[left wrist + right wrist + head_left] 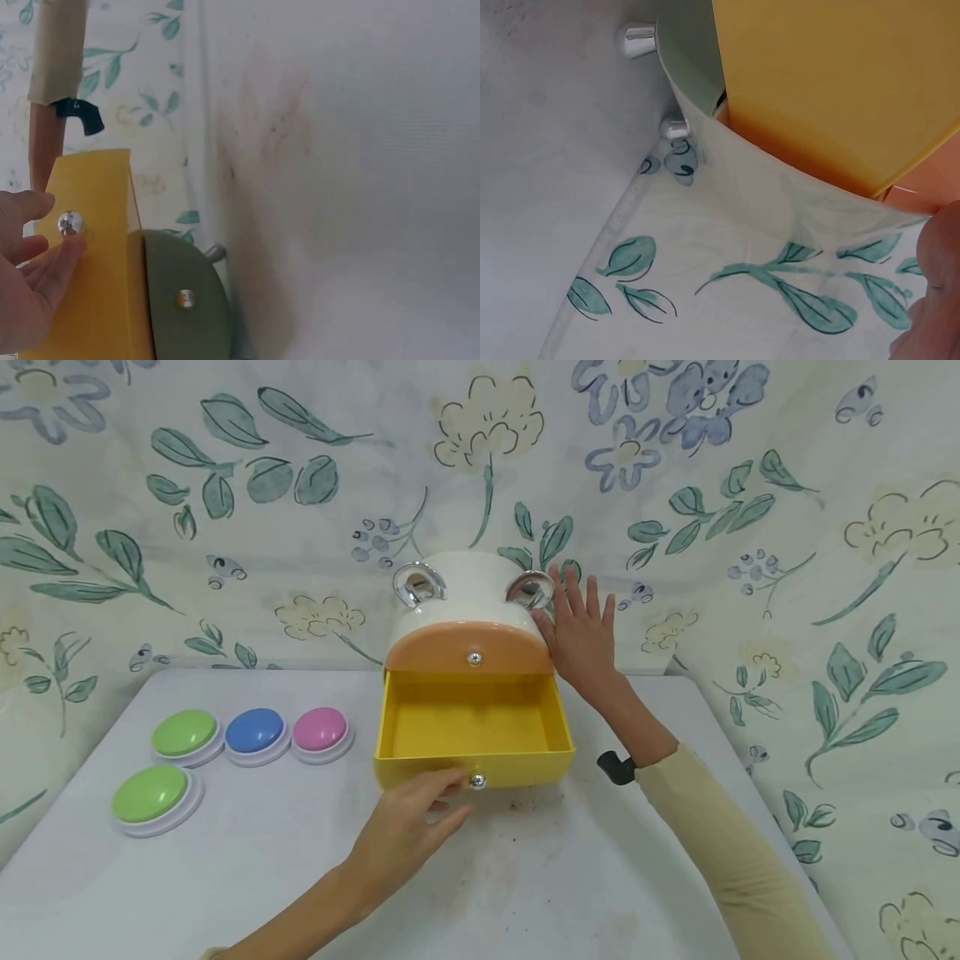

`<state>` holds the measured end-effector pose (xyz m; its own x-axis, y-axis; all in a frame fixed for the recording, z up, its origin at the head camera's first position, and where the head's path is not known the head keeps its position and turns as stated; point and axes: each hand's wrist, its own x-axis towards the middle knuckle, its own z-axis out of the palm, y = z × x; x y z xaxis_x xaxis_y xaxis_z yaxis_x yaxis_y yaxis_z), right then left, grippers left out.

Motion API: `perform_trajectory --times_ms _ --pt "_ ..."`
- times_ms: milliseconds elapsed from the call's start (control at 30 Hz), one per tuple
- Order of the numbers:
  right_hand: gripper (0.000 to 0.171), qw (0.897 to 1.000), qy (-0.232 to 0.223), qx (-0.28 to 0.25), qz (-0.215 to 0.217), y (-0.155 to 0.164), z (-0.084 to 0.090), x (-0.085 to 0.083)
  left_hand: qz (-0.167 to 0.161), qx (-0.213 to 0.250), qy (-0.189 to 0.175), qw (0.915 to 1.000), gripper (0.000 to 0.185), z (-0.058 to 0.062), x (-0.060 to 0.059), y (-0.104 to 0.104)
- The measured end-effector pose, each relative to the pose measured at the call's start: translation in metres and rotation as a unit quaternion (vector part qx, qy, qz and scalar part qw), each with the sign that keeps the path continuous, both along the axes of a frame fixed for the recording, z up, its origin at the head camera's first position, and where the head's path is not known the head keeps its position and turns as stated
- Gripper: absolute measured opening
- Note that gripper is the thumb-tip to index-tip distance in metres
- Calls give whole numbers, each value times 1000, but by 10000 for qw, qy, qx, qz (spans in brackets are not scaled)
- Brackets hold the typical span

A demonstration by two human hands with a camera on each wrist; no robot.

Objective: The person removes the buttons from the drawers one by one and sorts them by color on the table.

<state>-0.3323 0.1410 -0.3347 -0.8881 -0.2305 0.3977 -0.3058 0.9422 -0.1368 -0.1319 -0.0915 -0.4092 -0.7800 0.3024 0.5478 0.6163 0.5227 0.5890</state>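
Left hand (408,822) is pinching the silver knob (477,781) on the yellow drawer (472,727) — fingers curled round it, so you're gripping at the one pull point. Drawer is sitting pulled out, empty as far as visible, under the orange drawer (468,647), which is staying closed. Right hand (581,631) is pressing flat, fingers straight, against the white cabinet (468,585) side — likely bracing it so it isn't sliding on the table (525,877). Four dome buttons (255,731) are sitting well apart, to the left.
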Motion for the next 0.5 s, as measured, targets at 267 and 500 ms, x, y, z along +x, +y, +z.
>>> perform_trajectory --times_ms 267,500 --pt "65 10000 -30 -45 28 -1 1 0 145 342 68 9993 33 -4 -8 9" --pt "66 10000 -15 9 11 1 1 0 497 135 295 9982 28 -8 -10 13"
